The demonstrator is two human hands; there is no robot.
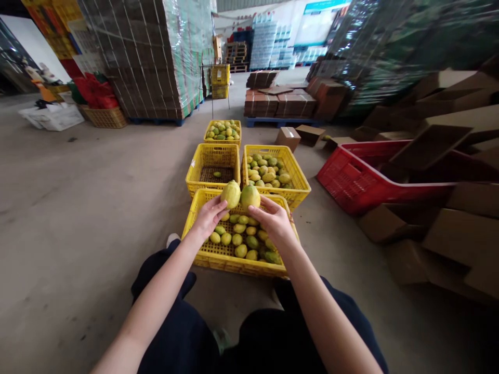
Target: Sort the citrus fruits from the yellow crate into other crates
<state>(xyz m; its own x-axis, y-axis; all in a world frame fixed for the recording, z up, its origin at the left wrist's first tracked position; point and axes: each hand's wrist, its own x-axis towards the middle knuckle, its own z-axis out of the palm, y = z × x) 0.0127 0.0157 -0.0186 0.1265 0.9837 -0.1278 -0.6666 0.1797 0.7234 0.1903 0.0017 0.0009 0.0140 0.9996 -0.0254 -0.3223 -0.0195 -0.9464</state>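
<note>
Head view: near yellow crate [239, 266] holds loose yellow-green fruit [241, 251].

1. Your near yellow crate [237, 265] looks fairly crisp in soft, dim light.
2. Far beyond it, you get the brightest light, with glare on the stretch wrap [187, 52].
3. Right of it, cardboard boxes [460, 244] smear and stretch.
4. Below it, your trousers [179, 337] sink into near-black.

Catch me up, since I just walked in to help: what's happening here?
A person's left hand holds an oval yellow fruit, the right hand an oval yellow-green fruit, side by side above a large yellow plastic crate of similar fruit. Behind it, the right yellow crate holds many more; the left one shows just one.
</note>
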